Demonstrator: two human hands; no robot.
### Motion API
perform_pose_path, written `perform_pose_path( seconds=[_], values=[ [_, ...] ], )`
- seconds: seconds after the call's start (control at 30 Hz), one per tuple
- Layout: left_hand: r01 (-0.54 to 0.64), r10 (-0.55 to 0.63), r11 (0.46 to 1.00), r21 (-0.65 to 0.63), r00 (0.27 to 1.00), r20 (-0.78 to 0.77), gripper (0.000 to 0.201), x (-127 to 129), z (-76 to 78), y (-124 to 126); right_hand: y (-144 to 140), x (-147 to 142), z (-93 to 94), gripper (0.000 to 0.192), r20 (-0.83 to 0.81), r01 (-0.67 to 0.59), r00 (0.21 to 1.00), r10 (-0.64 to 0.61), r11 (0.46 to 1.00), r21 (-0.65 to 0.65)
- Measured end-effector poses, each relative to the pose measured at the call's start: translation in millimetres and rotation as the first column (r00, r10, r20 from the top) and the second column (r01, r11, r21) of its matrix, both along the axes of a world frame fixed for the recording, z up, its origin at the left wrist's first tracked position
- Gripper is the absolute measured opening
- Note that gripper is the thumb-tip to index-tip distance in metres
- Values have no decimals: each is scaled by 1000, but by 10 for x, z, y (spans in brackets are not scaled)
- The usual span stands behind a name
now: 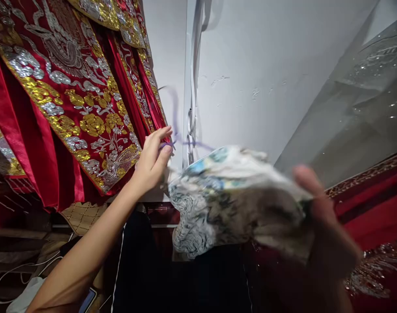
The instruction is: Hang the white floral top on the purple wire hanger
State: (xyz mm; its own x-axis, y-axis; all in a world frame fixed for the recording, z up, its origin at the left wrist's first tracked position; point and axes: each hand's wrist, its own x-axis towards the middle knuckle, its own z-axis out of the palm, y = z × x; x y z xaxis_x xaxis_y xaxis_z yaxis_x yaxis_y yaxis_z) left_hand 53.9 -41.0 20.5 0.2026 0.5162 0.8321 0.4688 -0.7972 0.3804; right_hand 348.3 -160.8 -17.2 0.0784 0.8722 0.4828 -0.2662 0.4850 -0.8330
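Note:
My left hand (153, 158) is raised in the middle of the view and pinches a thin purple thread (192, 143) between thumb and fingers. The thread runs right to a crumpled piece of embroidered cloth (231, 200), pale with blue, green and grey patterns. My right hand (322, 226), blurred and close to the camera, grips the right end of that cloth. The cloth hangs stretched between both hands in front of a white wall.
Red satin garments (71, 95) with gold and silver embroidery hang at the left. More red embroidered fabric (374, 208) lies at the right under clear plastic sheeting (358, 100). White cables (29, 269) lie at the lower left. A white strap (192, 87) hangs on the wall.

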Motion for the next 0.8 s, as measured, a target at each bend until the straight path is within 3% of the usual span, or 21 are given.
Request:
perform_pose_path(
  seconds=[0.03, 0.1, 0.17, 0.2, 0.27, 0.33, 0.37, 0.43, 0.5, 0.57, 0.67, 0.73, 0.8],
  values=[
    [39, -36, 999, -27, 995, 93, 43, 81, -4, -43, -87, -32, -5, 40, 45, -159, 986, 160, 987, -27],
    [120, -89, 989, -86, 950, 299, 31, 202, -30, -85, -168, -79, -18, 49, 158, -458, 871, 464, 886, -75],
    [215, -134, 970, -109, 856, 499, 26, 260, -72, -83, -120, -97, -48, 66, 287, -577, 768, 573, 813, -80],
    [274, -160, 955, -115, 800, 578, 28, 269, -93, -76, -53, -98, -75, 68, 338, -581, 752, 566, 811, -66],
    [403, -210, 906, -129, 693, 689, 36, 268, -121, -75, 138, -107, -161, 55, 433, -494, 786, 442, 869, 8],
    [511, -238, 846, -154, 618, 749, 44, 278, -116, -112, 365, -164, -289, 46, 559, -319, 806, 193, 938, 136],
    [551, -244, 819, -161, 587, 772, 47, 297, -100, -147, 475, -221, -362, 52, 625, -227, 779, 48, 951, 209],
    [617, -252, 771, -155, 520, 816, 50, 366, -44, -245, 665, -383, -503, 83, 740, -133, 647, -184, 928, 347],
    [675, -248, 721, -158, 464, 850, 52, 457, 34, -363, 802, -569, -593, 107, 784, -136, 526, -330, 877, 461],
    [712, -238, 682, -167, 433, 869, 52, 525, 115, -462, 892, -711, -589, 108, 729, -78, 505, -463, 816, 572],
    [685, -250, 706, -179, 478, 842, 49, 491, 185, -468, 994, -764, -388, 78, 646, 22, 533, -547, 772, 636],
    [626, -268, 756, -193, 564, 781, 52, 369, 155, -336, 1084, -714, -168, 60, 658, 19, 526, -539, 781, 625],
    [539, -244, 811, -229, 666, 706, 70, 209, 37, -132, 1219, -646, 64, 54, 672, 24, 486, -559, 777, 629]
  ],
)
